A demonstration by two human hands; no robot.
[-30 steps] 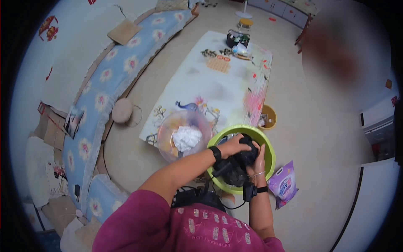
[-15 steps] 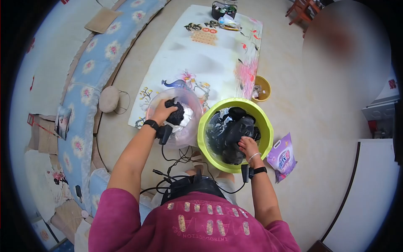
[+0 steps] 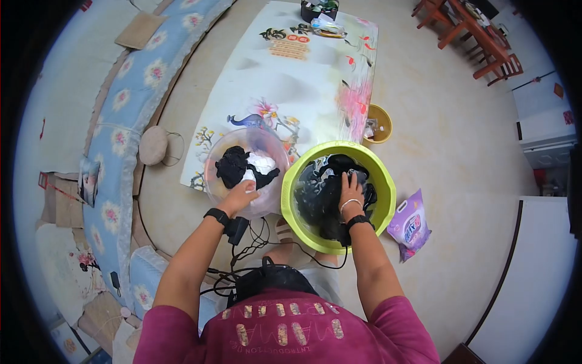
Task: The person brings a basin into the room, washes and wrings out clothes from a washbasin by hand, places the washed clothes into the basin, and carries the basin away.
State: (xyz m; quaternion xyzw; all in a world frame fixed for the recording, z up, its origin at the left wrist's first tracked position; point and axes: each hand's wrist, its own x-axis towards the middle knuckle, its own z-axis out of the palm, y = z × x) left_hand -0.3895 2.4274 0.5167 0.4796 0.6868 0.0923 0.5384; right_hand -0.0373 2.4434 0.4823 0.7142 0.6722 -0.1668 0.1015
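My left hand [image 3: 239,198] is at the near side of a clear plastic basin [image 3: 213,197], fingers pinched at the lower end of a white cloth [image 3: 262,162]. Bunched black cloth [image 3: 231,167] lies beside the white one, and a strip of black cloth reaches to the right. In the lime-green basin [image 3: 389,206], my right hand [image 3: 351,195] lies with fingers spread on soaked black clothing [image 3: 324,200]. Water surrounds that clothing, with some pieces bulging above the surface. Its exact garment kind cannot be made out.
A long table [image 3: 242,79] with painted flowers and fish extends ahead, bearing a dark basket [image 3: 319,10]. A yellow bin [image 3: 381,121] stands at its right. A purple detergent bag [image 3: 410,225] sits right of the green basin. Cables [image 3: 260,233] hang before my waist; a flowered sofa [image 3: 121,127] runs left.
My left hand has let go of the bunched black cloth and drawn back toward the basin's near side. My right hand has moved up and flattened over the black clothing.
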